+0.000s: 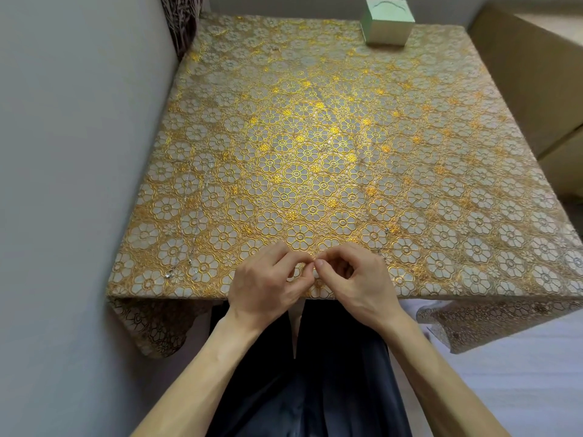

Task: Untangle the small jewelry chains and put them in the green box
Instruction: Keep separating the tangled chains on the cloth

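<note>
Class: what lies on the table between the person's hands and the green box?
Only the bare gold-flowered tablecloth, from the left hand and right hand to the green box, as the head view shows.

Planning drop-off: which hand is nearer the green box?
Right. The green box sits at the far table edge; right hand at the near edge, almost in line, left hand further left.

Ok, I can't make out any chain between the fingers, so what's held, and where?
Left hand and right hand pinch fingertips together at one spot over the near table edge; presumably a chain, too fine to see.
</note>
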A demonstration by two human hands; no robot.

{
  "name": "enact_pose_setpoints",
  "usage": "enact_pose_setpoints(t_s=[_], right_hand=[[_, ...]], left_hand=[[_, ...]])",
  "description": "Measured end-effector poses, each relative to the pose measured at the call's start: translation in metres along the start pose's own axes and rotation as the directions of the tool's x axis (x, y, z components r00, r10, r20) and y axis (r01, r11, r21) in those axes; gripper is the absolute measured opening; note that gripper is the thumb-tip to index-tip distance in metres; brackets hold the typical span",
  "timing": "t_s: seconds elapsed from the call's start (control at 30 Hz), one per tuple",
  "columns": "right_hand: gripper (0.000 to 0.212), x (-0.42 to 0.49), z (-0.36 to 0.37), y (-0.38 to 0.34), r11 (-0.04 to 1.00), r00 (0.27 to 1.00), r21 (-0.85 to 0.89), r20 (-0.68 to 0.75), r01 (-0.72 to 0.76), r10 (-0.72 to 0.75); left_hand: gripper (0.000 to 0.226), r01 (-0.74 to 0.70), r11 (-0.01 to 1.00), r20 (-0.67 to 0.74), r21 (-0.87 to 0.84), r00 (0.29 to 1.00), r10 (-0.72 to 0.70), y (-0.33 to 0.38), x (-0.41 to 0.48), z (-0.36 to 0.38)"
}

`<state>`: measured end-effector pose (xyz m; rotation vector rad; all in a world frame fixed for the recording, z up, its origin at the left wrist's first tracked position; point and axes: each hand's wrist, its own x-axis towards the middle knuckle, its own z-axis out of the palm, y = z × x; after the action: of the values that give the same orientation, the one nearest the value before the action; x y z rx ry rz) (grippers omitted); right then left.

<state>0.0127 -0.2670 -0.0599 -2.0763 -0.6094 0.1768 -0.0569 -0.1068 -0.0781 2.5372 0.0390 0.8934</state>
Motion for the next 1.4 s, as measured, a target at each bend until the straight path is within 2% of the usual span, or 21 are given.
enact_pose_setpoints(t_s=[0.37,0.57,1.4], right_hand=[[0.007,-0.0003,0.0006,0.0005,0.999,0.999,-0.049,0.033,0.014,-0.012],[0.007,0.0012,-0.0003,0.0013,0.999,1.0,-0.031,0.016,-0.008,0.009],[0.007,-0.0005,0.0014,0.0037,0.997,0.998,-0.051,0.016,0.053,-0.052]], left_hand=[[0.007,0.016,1.0,-0.006,-0.027,1.0,-0.016,0.0023,0.0009,-0.0014],[0.01,0.056,0.998,-0.058,-0.012,0.997,-0.056,0.001,0.0015,-0.0022],[0.011,0.021,1.0,-0.01,0.009,1.0,-0.021,0.001,-0.001,-0.0004]])
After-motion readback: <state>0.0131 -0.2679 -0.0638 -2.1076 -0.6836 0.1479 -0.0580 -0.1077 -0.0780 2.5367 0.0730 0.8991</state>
